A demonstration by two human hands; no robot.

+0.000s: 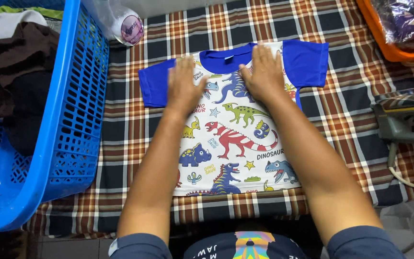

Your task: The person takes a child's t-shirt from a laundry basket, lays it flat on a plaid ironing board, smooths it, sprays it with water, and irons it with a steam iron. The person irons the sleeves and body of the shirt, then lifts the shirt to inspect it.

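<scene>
On the plaid cloth (341, 120) that covers the work surface, seen from the head camera, a small child's T-shirt (231, 144) lies flat and face up, its white front printed with coloured dinosaurs, its collar and short sleeves royal blue. Both of the person's hands rest on the upper chest of the shirt, just below the collar. The left hand (184, 86) lies palm down with its fingers straight and close together, pressing on the fabric near the left blue sleeve; it grips nothing. The right hand (263, 72) is likewise flat and open, fingers stretched toward the collar, holding nothing, its palm on the print beside the right sleeve. The two hands are near each other but apart, with a strip of the shirt showing between them. To the left stands a blue plastic laundry basket (68, 124) with dark and white clothes inside. At the top right corner sits an orange tub (379, 33) with a clear bag of fabric in it. A grey clothes iron (403, 124) lies at the right edge.
</scene>
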